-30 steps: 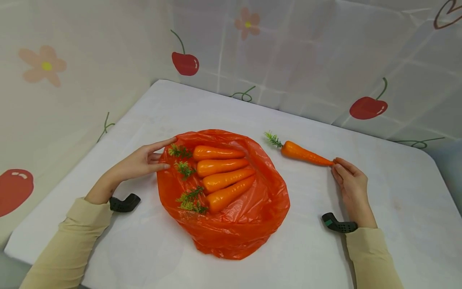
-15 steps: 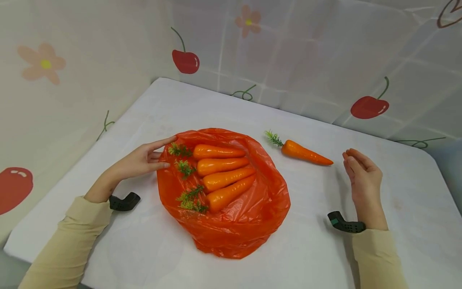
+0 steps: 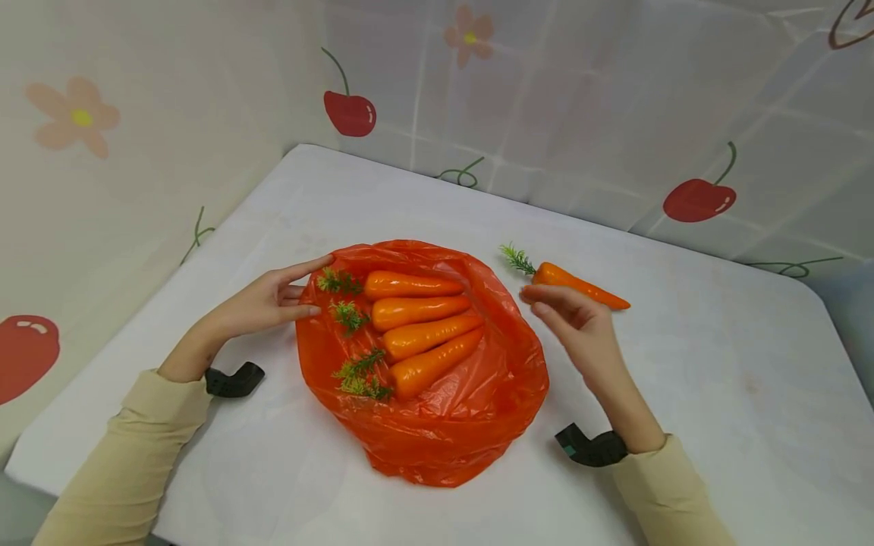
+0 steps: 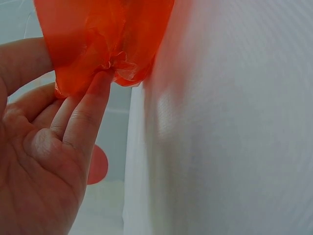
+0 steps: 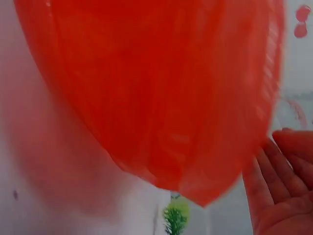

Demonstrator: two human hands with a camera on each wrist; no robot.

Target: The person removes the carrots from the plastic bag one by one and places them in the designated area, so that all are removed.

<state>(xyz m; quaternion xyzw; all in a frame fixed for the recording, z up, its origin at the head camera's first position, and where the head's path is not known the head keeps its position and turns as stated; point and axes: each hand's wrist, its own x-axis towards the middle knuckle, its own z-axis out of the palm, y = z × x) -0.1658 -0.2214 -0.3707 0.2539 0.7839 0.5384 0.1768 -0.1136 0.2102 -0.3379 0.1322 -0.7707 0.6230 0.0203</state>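
Note:
A red plastic bag (image 3: pixel 492 379) stands with its mouth spread wide. Inside lie several carrots (image 3: pixel 420 312) side by side, leafy tops to the left. My left hand (image 3: pixel 256 307) holds the bag's left rim, thumb over the plastic and other fingers outside; in the left wrist view the film puckers at a fingertip. At the bag's right rim is my right hand (image 3: pixel 583 322), thumb and fingers a little apart with nothing between them; whether it touches the plastic I cannot tell. Behind this hand, outside the bag, lies a single carrot (image 3: pixel 604 296), partly hidden by the fingers.
A white-covered table (image 3: pixel 273 470) bears everything. Patterned curtains (image 3: pixel 580 98) with cherries and flowers hang behind and to the left of it. Each wrist wears a black camera mount (image 3: pixel 235 380).
My right hand has let go of the single carrot's tip, drawn back to the right, then swung left to the bag's right rim. My left hand and the bag have stayed put.

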